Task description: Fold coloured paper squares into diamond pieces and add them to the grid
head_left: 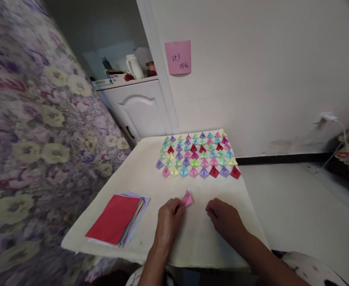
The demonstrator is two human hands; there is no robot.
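Note:
Between the fingers of my left hand (171,216) is a small folded pink paper piece (187,198), its pointed tip turned away from me. My right hand (222,214) hovers or rests to the right of it, apart from the paper, with its fingers curled in; nothing shows in them. Beyond my hands, rows of small folded paper pieces (194,171) in pink, purple, blue, green, yellow and red cover the far part of the table. A stack of coloured paper sheets (114,218), a red one on top, lies left of my left hand.
The cream-covered table (132,174) meets a white wall (252,79) at its far end. A floral curtain (43,159) hangs along the left. A pink note (178,57) is stuck on the wall. At the back left, a white jug (134,66) stands on a cabinet shelf.

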